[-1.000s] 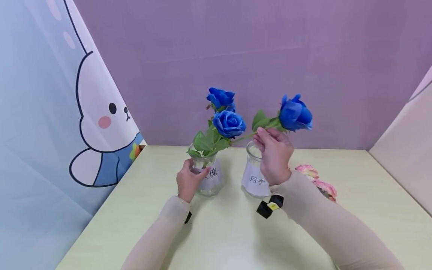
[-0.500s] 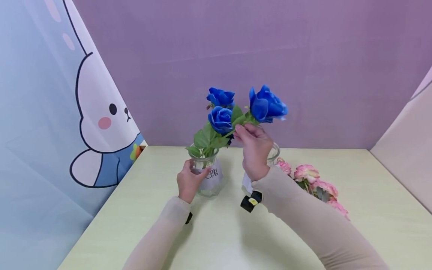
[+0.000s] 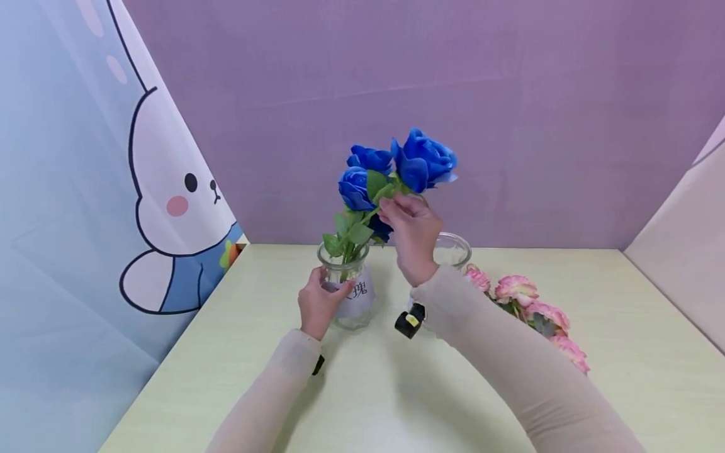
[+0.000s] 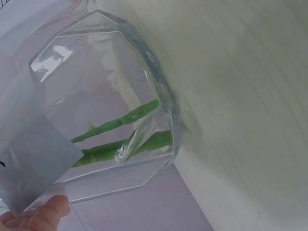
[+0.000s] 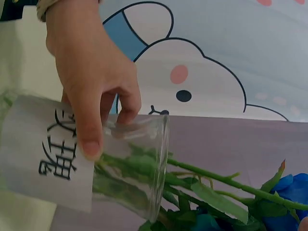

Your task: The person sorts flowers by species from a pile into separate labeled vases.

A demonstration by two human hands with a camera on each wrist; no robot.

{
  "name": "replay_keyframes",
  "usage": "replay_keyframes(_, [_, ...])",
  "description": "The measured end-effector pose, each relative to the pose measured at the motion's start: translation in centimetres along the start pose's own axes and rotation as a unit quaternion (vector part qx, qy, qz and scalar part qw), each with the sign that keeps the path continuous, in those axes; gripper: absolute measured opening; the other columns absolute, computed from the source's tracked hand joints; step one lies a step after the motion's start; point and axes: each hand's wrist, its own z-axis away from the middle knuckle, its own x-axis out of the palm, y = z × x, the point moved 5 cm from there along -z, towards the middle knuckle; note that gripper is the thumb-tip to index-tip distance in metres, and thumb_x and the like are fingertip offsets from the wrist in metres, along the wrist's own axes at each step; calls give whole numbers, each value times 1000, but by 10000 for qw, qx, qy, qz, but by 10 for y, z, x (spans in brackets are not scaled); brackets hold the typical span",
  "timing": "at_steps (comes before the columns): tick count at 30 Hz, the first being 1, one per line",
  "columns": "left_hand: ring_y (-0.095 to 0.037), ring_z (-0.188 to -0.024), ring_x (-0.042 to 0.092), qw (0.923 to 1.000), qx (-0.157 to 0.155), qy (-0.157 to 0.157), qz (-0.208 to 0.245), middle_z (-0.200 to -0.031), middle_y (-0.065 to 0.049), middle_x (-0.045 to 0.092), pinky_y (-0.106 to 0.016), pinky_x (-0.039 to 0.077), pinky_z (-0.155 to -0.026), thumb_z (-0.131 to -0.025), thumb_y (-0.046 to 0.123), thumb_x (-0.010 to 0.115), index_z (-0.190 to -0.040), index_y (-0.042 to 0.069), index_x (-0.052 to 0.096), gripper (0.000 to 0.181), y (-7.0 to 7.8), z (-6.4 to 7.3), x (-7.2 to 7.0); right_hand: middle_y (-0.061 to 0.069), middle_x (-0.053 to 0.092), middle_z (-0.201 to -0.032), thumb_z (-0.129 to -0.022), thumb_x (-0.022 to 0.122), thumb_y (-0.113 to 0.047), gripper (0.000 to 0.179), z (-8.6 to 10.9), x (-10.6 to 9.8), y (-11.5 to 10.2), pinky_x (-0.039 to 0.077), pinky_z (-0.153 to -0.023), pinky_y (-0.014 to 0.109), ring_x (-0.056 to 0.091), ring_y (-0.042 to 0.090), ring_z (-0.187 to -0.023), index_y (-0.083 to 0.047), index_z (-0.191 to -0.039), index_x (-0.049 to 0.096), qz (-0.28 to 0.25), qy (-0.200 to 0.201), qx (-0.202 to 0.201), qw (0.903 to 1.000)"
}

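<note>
My left hand (image 3: 321, 302) grips the clear glass vase (image 3: 357, 316) with a white paper label on its side. Several blue roses (image 3: 368, 158) with green leaves stand in it. Cut ends of green stems (image 4: 125, 150) show near its faceted base in the left wrist view. Above the vase mouth, my right hand (image 3: 416, 234) pinches another blue rose (image 3: 425, 160) just below its bloom. That rose's stem (image 5: 226, 180) slants down into the vase mouth in the right wrist view, where only a fingertip of the right hand shows at the right edge.
A second glass vase (image 3: 453, 249) stands to the right, mostly hidden behind my right wrist and sleeve. Pink flowers (image 3: 546, 314) lie on the pale table (image 3: 362, 402) further right. A purple backdrop (image 3: 566, 126) and a rabbit-print cloth (image 3: 164, 220) border the table.
My right hand has carried its rose left and slightly upward, from beside the second vase to over the labelled vase. The blooms there shift leftward. My left hand keeps its place.
</note>
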Motion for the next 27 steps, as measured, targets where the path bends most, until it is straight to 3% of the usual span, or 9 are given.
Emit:
replay_keyframes(9, [-36, -98, 66, 10000, 24, -8, 8, -112, -25, 65, -45, 55, -83, -77, 29, 81, -119, -4, 55, 60, 0, 0, -3, 9, 62, -87, -84, 63, 11, 26, -4, -17, -7, 58, -68, 27, 66, 9, -60, 20, -108, 60, 387, 16, 344, 9987])
replay_keyframes(14, [-36, -100, 65, 10000, 14, -27, 5, -114, -25, 64, -45, 54, -84, -77, 29, 80, -120, -4, 54, 60, 1, 1, -3, 3, 68, -84, -86, 62, 9, 26, -5, -29, -10, 58, -72, 28, 68, 11, -64, 17, -110, 60, 380, -24, 485, 9981])
replay_keyframes(22, [-37, -100, 65, 10000, 83, -19, 2, -115, -26, 64, -46, 54, -84, -78, 28, 80, -120, -4, 54, 59, 1, 1, -3, 1, 69, -87, -87, 58, 8, 27, -9, -51, -22, 57, -74, 27, 68, 12, -68, 16, -113, 61, 585, 29, 32, 9983])
replay_keyframes(27, [-37, -100, 65, 10000, 74, -21, -8, -114, -25, 64, -45, 54, -84, -78, 30, 80, -119, -4, 55, 59, 3, 0, -4, -2, 70, -80, -84, 60, 11, 22, -1, -60, -16, 58, -68, 25, 67, 10, -63, 19, -105, 62, 758, 134, -179, 9969])
